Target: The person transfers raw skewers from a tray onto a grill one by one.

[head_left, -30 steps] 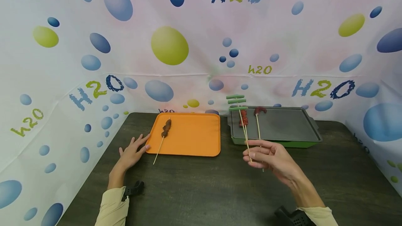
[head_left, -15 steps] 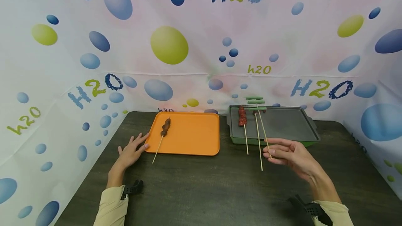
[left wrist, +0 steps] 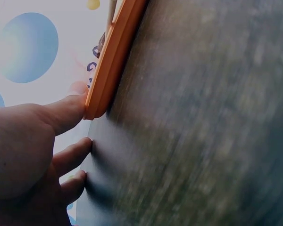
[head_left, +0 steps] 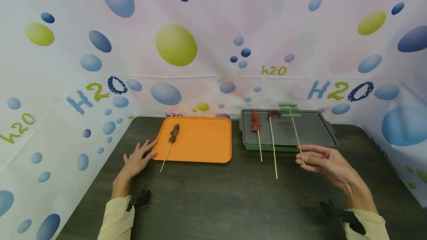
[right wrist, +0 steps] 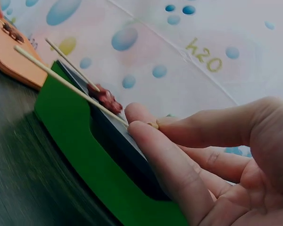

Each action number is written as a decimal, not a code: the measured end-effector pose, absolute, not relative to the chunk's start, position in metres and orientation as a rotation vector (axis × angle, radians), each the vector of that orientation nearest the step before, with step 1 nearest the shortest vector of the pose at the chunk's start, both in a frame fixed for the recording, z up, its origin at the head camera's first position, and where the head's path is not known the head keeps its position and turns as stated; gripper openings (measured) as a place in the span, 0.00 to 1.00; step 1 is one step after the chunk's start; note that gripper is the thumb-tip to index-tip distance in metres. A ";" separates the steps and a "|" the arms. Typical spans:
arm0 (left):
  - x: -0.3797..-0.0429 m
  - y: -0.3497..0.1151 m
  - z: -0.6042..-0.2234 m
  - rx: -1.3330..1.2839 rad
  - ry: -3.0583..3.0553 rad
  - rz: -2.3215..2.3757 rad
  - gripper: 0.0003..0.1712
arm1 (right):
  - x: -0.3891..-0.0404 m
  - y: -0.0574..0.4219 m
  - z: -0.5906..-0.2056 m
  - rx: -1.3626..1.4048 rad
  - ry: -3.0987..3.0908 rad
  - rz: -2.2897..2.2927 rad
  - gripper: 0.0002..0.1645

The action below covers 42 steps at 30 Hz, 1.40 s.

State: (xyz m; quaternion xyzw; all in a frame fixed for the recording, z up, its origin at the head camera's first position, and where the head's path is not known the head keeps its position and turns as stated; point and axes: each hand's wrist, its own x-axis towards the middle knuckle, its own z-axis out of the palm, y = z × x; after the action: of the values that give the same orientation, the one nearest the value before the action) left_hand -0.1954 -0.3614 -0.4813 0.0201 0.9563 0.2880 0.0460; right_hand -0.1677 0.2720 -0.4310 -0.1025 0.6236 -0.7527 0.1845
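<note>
Between thumb and fingers, my right hand [head_left: 325, 162] pinches the lower end of a skewer [head_left: 296, 130] threaded with several green pieces, which overlap the back of the grill [head_left: 310, 130]. In the right wrist view the pinched stick end shows at the fingertips, close by the grill's green side [right wrist: 80, 141]. On the grill's left part lie a skewer of red meat pieces [head_left: 255, 121] and one with a curled dark-red piece [head_left: 274, 113], sticks jutting over the front. My left hand [head_left: 136, 160] touches the left edge of the orange tray [head_left: 203, 155] with outstretched fingers.
A skewer of brown pieces [head_left: 174, 133] lies on the tray's left side, its stick poking past the front edge. Tray and grill stand side by side at the back of the dark table [head_left: 217, 195]. A printed curtain [head_left: 213, 29] hangs close behind them.
My right hand has carried the green skewer rightward, from over the red meat skewer, past the curled-piece one, to the grill's middle. My left hand stays at the tray.
</note>
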 end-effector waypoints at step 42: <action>-0.193 -0.362 -0.482 0.069 2.938 0.902 0.35 | -0.153 0.276 -0.406 -0.072 2.602 -1.592 0.32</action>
State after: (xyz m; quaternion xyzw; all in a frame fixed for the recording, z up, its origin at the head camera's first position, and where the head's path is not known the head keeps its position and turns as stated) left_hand -0.1930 -0.3621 -0.4821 0.0223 0.9552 0.2933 0.0338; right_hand -0.1526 0.2761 -0.4057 -0.0235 0.8519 -0.5212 0.0452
